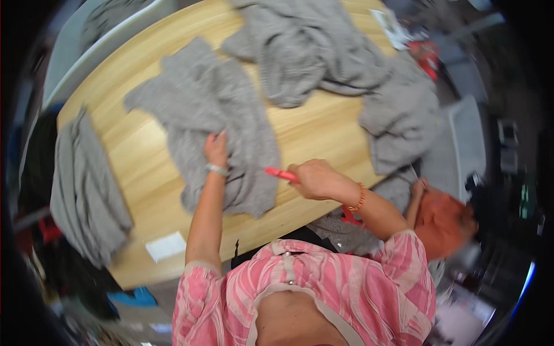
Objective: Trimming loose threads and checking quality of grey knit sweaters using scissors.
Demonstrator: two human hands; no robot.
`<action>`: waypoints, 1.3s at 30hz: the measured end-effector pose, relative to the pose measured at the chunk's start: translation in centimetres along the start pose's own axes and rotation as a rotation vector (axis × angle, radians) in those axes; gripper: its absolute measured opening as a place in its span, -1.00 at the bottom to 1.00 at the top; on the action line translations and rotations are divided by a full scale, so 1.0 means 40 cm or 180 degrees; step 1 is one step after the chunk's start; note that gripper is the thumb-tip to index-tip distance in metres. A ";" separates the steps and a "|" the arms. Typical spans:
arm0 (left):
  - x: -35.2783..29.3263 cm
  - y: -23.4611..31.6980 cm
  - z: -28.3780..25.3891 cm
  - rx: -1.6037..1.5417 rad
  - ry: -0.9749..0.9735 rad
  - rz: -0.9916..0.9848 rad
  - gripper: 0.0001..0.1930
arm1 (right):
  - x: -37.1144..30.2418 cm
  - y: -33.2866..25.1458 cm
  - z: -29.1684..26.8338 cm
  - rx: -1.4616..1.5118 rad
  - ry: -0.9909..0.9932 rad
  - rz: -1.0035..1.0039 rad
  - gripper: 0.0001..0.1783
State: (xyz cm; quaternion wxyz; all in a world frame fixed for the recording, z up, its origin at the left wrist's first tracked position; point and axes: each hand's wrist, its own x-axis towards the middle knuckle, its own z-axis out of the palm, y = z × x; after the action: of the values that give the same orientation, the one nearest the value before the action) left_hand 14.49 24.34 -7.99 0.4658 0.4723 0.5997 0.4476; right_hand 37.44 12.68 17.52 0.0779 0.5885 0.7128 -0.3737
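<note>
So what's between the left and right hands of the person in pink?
In the head view, a pink tool sticks out of the right hand toward the left hand; past its tip, only grey cloth shows.

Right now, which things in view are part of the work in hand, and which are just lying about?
In hand:
- Grey knit piece under the left hand
- Red tool in the right hand

Apparently lying about, untouched by these hands:
- Grey pile, far side
- Grey cloth, left edge
- White slip
</note>
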 end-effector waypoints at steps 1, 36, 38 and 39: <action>-0.002 0.017 0.005 0.0464 -0.0066 0.0233 -0.68 | -0.007 0.022 -0.006 0.0042 -0.0164 0.0037 -0.82; -0.397 0.909 -0.092 -0.2810 -0.1907 -0.1012 -0.65 | -0.225 0.220 0.136 0.1193 0.1652 0.0559 -0.69; -0.395 0.918 -0.123 -0.2817 -0.2067 -0.0915 -0.66 | -0.235 0.233 0.119 0.1337 0.1739 0.0594 -0.68; -0.397 0.926 -0.141 -0.2826 -0.2175 -0.0829 -0.67 | -0.239 0.237 0.110 0.1388 0.1754 0.0534 -0.67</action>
State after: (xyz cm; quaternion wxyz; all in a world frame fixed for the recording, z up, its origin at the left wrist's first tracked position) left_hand 16.41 13.86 31.29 0.8380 0.2715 0.2229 0.4174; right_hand 47.32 2.72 15.49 -0.2141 0.7263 0.5598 -0.3366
